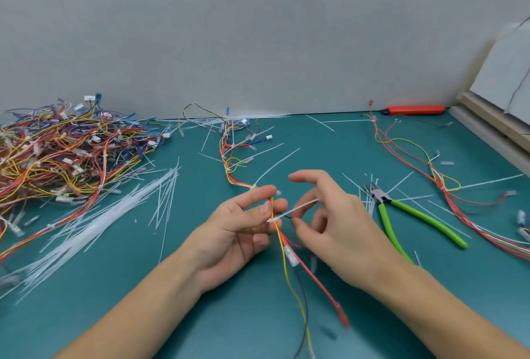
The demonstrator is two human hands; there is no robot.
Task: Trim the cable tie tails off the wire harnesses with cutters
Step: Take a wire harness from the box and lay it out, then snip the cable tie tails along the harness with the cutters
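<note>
Left hand [229, 229] fingers [259, 192] pinch harness [276, 226]; right hand [338, 229] fingers [312, 206] touch tie tail [298, 209]

Teal counter [229, 315] carries: tangled heap of wire harnesses [66, 146] at far left; bundle of white cable ties [94, 221] beside it; green-handled cutters [407, 215] at right; second harness [424, 163] further right; orange knife [414, 110] against the wall

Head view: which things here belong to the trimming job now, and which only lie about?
In the job:
- wire harness, held in the left hand
- cable tie tail, pinched by the right hand
- green-handled cutters, on the mat, not held

Lying about:
- tangled harness pile
- bundle of loose ties
- orange tool by the wall
</note>
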